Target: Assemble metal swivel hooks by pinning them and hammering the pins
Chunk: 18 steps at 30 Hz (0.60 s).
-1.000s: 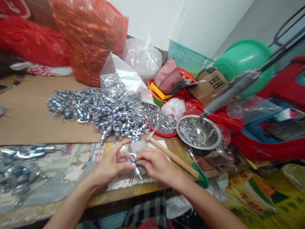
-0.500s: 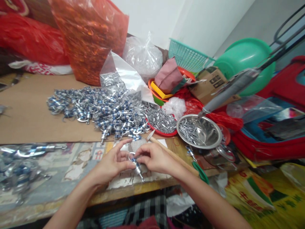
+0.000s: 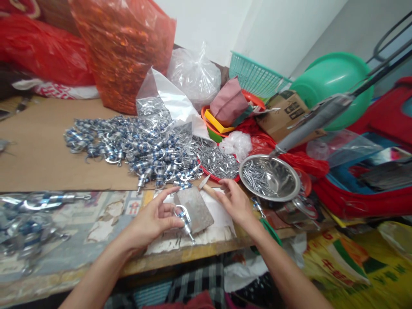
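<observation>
My left hand [image 3: 160, 216] pinches a silver-and-blue metal fitting [image 3: 185, 219], which has a curved arm and a thin rod with a small ring end. The fitting lies at the left side of a flat grey metal block [image 3: 195, 208]. Over the wooden handle of a small hammer, my right hand [image 3: 236, 202] has its thumb and fingers curled; the hammer head [image 3: 204, 182] lies past the fingertips, beside the block. Most of the handle is hidden beneath the hand and forearm. Beyond the block spreads a heap of similar fittings [image 3: 151, 150].
To the right stands a steel bowl [image 3: 289, 182] holding metal pins. Behind the hammer, a red tray [image 3: 225, 181] carries many small metal parts. More fittings [image 3: 32, 227] lie at left on the newspaper-covered table edge. A grey-handled lever [image 3: 309, 122] slants over the bowl.
My right hand has left the fitting and moved right onto the hammer handle, uncovering the metal block. The left hand still holds the fitting in about the same place.
</observation>
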{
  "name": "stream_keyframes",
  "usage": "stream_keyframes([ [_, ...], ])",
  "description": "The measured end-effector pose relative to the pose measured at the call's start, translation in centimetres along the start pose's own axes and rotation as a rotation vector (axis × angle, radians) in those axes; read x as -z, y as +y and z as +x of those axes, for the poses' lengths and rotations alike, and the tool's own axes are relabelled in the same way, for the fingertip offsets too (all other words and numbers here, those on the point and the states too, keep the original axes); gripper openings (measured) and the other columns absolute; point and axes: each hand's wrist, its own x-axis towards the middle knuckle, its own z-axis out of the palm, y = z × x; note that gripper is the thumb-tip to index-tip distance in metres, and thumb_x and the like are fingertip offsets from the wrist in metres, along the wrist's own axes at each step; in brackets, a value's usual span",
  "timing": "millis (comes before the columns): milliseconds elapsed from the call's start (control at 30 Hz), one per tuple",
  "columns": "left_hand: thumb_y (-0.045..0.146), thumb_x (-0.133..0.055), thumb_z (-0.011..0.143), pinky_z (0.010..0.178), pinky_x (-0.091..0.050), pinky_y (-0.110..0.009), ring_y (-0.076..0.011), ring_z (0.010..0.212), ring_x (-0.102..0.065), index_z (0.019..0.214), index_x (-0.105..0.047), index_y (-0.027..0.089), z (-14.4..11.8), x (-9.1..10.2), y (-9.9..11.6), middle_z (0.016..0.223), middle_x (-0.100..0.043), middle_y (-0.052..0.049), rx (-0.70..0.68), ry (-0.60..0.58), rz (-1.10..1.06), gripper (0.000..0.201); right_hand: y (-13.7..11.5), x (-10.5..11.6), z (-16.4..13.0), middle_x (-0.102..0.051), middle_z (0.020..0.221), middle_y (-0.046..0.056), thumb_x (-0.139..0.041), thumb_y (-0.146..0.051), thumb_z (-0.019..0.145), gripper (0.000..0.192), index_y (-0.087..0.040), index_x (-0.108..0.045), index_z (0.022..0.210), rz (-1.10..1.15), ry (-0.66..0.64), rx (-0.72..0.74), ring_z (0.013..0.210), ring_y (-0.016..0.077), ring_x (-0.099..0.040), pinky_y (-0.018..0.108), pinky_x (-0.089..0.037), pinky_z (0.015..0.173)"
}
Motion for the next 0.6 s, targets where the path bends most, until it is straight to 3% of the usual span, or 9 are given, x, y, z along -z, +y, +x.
stream_keyframes([
  [100, 0.016, -0.071, 0.054, 0.064, -0.041, -0.029, -0.0148, 0.065, -0.057, 0.125, -0.028, 0.019, 0.0, -0.1, 0.1, 0.071, -0.059, 0.002, 0.005, 0.004, 0.005, 0.084, 3.1, 0.5, -1.1, -0.058, 0.093, 0.006, -0.054, -0.026, 0.076, 0.027, -0.018, -0.053, 0.102, -0.251, -0.120, -0.042, 0.083, 0.0190, -0.054, 0.030, -0.040, 0.072],
  [167, 0.016, -0.071, 0.054, 0.063, -0.041, -0.028, -0.0138, 0.063, -0.056, 0.125, -0.028, 0.019, 0.1, 0.0, 0.1, 0.070, -0.058, 0.002, 0.001, 0.003, 0.011, 0.084, 4.4, 0.4, -1.8, -0.059, 0.087, 0.006, -0.051, -0.025, 0.077, 0.021, -0.018, -0.056, 0.096, -0.298, -0.238, -0.090, 0.079, 0.0186, -0.055, 0.029, -0.041, 0.068],
  [233, 0.015, -0.071, 0.055, 0.063, -0.042, -0.029, -0.0141, 0.064, -0.056, 0.125, -0.028, 0.020, 0.2, 0.1, 0.0, 0.072, -0.059, 0.002, -0.006, 0.003, 0.010, 0.082, 4.6, 0.4, -2.3, -0.061, 0.080, 0.004, -0.048, -0.025, 0.079, 0.017, -0.017, -0.057, 0.091, -0.283, -0.248, -0.129, 0.073, 0.0178, -0.057, 0.028, -0.042, 0.065],
  [333, 0.015, -0.071, 0.056, 0.065, -0.042, -0.030, -0.0155, 0.068, -0.057, 0.125, -0.029, 0.020, 0.2, 0.2, -0.2, 0.075, -0.059, 0.000, -0.017, -0.008, 0.001, 0.081, 3.3, 1.6, -3.3, -0.062, 0.093, 0.005, -0.051, -0.026, 0.079, 0.026, -0.018, -0.053, 0.103, -0.186, -0.155, -0.073, 0.084, 0.0190, -0.058, 0.030, -0.044, 0.072],
  [433, 0.015, -0.071, 0.057, 0.066, -0.043, -0.031, -0.0159, 0.068, -0.058, 0.125, -0.028, 0.019, 0.2, 0.1, -0.2, 0.074, -0.059, 0.000, -0.019, -0.007, 0.004, 0.081, 0.9, 3.6, -4.6, -0.057, 0.112, 0.006, -0.050, -0.024, 0.082, 0.040, -0.023, -0.044, 0.122, -0.113, -0.140, 0.089, 0.099, 0.0189, -0.055, 0.030, -0.044, 0.081],
  [600, 0.016, -0.071, 0.056, 0.066, -0.043, -0.032, -0.0169, 0.068, -0.058, 0.125, -0.028, 0.019, 0.0, -0.3, 0.2, 0.072, -0.060, 0.001, -0.016, 0.013, 0.008, 0.082, -1.7, 4.9, -6.7, -0.062, 0.098, 0.004, -0.043, -0.013, 0.085, 0.047, -0.031, -0.038, 0.129, -0.144, -0.094, 0.294, 0.084, 0.0158, -0.059, 0.027, -0.047, 0.073],
])
